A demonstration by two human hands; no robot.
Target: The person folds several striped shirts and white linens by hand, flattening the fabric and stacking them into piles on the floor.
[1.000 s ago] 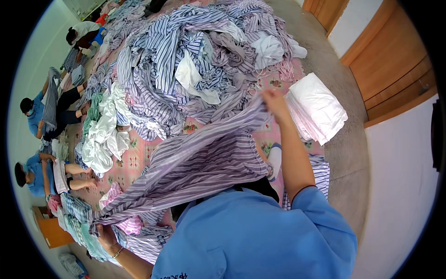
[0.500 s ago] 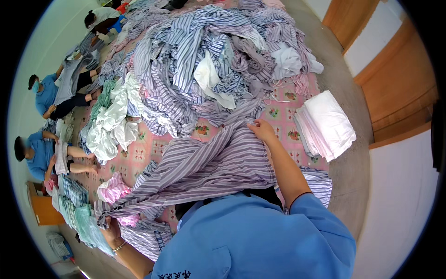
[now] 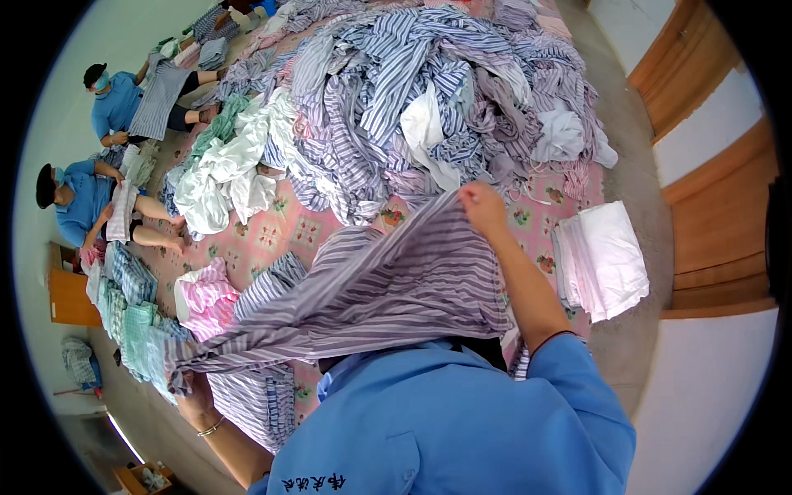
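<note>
A grey-purple and white striped garment (image 3: 396, 289) is stretched across my lap; whether it is trousers or a shirt I cannot tell. At the lower left, its bunched end is gripped by my left hand (image 3: 196, 399), which has a bracelet at the wrist. My right hand (image 3: 484, 208) pinches the garment's far edge and holds it raised. The cloth slants between both hands, with folds along its near part. Just beyond my right hand rises a big loose heap of striped clothes (image 3: 388, 107), mostly blue, grey and white.
Folded white cloths (image 3: 606, 260) are stacked at the right on the pink patterned mat (image 3: 289, 227). Leftward lie a pink bundle (image 3: 206, 297), folded striped clothes (image 3: 256, 404), checked and green stacks (image 3: 136, 330) and loose white cloth (image 3: 219, 186). Two people (image 3: 87, 202) (image 3: 120, 103) sit handling cloth.
My right hand has lifted the garment's edge, pulling the cloth tauter. My left hand still grips the other end. The whole view has shifted, with the surroundings now further right and lower.
</note>
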